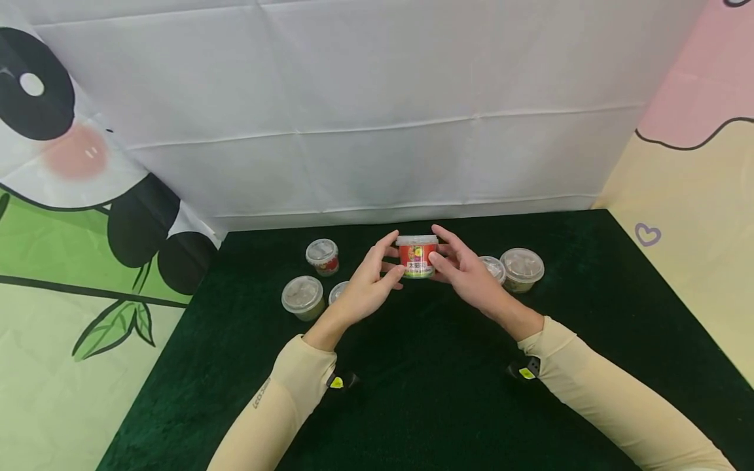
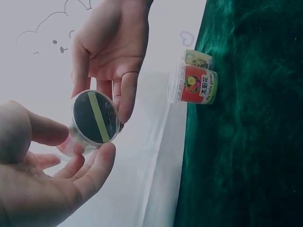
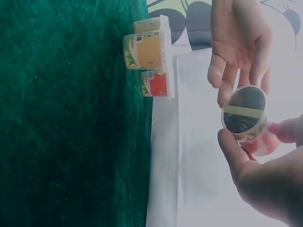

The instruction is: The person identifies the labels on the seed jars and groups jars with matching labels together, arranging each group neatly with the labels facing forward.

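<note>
A small clear plastic cup with a red label and clear lid [image 1: 417, 257] is held up above the dark green cloth [image 1: 436, 392], between both hands. My left hand [image 1: 385, 261] pinches its left side with thumb and fingers. My right hand [image 1: 443, 256] pinches its right side. The left wrist view shows the cup's dark underside with a yellow-green stripe [image 2: 94, 118], with my left hand's fingertips [image 2: 102, 158] below it and my right hand's fingers [image 2: 127, 97] above. The right wrist view shows the same underside [image 3: 244, 113].
More lidded cups stand on the cloth: a red-labelled one [image 1: 323, 255] and two others [image 1: 303, 297] on the left, and two [image 1: 521, 268] on the right behind my right hand. A white backdrop [image 1: 377, 131] hangs behind, with printed panels at both sides.
</note>
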The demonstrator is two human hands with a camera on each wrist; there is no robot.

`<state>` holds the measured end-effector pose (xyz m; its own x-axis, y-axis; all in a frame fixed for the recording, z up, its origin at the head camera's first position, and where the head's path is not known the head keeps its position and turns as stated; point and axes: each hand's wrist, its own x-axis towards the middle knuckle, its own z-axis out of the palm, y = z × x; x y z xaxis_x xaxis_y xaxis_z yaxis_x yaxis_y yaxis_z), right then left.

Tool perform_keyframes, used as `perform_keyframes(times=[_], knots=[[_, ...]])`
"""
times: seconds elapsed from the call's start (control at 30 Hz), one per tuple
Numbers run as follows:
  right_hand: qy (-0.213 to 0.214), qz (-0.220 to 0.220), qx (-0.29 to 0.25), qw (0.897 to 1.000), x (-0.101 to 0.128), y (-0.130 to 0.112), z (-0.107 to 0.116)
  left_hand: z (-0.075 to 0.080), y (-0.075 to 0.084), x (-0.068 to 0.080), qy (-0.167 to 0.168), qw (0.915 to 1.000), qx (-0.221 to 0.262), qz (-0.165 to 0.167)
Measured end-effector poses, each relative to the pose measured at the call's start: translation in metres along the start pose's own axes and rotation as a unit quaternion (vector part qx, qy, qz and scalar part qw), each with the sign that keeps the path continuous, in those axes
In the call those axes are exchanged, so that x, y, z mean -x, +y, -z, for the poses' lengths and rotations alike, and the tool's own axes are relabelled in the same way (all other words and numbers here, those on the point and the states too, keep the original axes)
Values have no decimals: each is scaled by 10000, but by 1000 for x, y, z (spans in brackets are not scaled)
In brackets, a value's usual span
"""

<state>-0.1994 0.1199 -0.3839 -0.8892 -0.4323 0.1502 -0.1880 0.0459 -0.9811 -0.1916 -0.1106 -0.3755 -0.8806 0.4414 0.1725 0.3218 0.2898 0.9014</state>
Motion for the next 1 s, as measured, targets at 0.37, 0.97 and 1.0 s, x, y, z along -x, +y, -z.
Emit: perform_keyframes(times=[0.37,0.97,1.0], knots=[[-131,-135,5,9998,-1,0,-2,4,-1,2,-64,9999,-17,105],[-252,0,-101,9996,-6,-1,-4,10,-2,4,-89,9998,-175,39],[-252,14,-115,9996,-7,-1,-4,11,-2,4,-92,9998,-176,23]])
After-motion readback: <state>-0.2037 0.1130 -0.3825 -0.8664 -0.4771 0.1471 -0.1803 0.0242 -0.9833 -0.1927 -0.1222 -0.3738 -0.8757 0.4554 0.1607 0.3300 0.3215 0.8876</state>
